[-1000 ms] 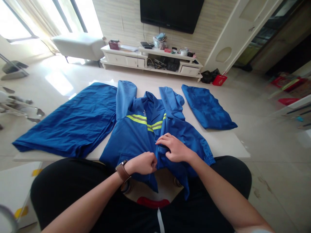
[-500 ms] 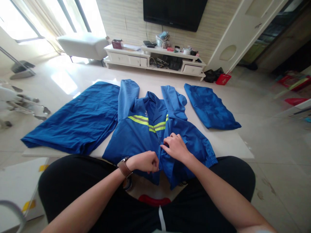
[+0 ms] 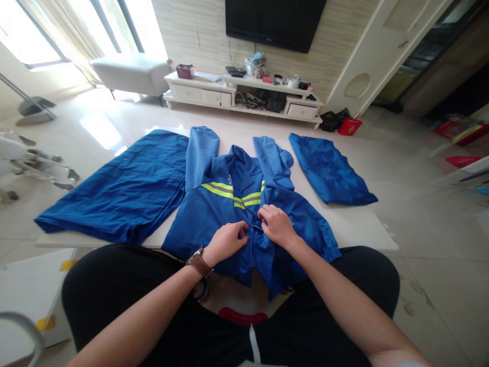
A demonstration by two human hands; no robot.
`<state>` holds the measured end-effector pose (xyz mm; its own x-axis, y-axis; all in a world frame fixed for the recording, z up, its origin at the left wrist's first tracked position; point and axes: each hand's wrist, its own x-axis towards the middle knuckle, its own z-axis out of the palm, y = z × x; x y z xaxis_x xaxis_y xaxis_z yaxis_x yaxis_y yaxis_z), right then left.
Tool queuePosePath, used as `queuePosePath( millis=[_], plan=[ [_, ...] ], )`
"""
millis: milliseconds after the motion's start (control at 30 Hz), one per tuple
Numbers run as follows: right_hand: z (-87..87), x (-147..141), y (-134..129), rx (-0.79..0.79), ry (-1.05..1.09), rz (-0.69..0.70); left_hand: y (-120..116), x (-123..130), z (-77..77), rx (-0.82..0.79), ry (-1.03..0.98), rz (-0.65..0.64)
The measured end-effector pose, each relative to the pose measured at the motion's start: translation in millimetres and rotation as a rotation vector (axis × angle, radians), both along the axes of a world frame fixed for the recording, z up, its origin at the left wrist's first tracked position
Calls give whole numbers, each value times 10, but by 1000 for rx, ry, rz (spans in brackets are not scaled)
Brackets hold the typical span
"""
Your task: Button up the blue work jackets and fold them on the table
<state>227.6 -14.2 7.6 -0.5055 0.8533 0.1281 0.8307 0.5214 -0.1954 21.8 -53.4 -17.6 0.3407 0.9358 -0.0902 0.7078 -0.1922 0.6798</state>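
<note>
A blue work jacket (image 3: 206,219) with yellow and grey reflective stripes lies front up on the white table, its collar away from me and its lower edge hanging over the near side. My left hand (image 3: 229,242), with a brown-strapped watch at the wrist, is at the jacket's front opening, thumb and fingers curled towards each other on the cloth edge. Just right of the opening, my right hand (image 3: 275,224) is pinched on the other front edge, below the stripes. The fingertips of both hands are partly hidden against the cloth.
Folded blue cloth (image 3: 122,183) covers the table's left part; a smaller folded blue piece (image 3: 330,171) lies at the right. The white table (image 3: 362,229) reaches to my knees. Beyond stand a white TV cabinet (image 3: 200,94) and a grey bench (image 3: 128,74).
My left hand has moved up along the jacket's front opening, away from the lower edge. My right hand has shifted slightly up, and the cloth between them is bunched differently.
</note>
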Motion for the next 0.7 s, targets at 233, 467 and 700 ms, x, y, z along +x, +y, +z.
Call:
queuePosePath(
  millis=[233, 467, 700],
  plan=[
    [-135, -42, -43, -80, 4, 115, 14, 10, -20, 1, 7, 15],
    [-77, 30, 69, -426, 594, 138, 9, 53, 41, 39, -64, 119],
    [-10, 26, 58, -764, 810, 127, -68, 71, 178, 197, 116, 67]
  ],
)
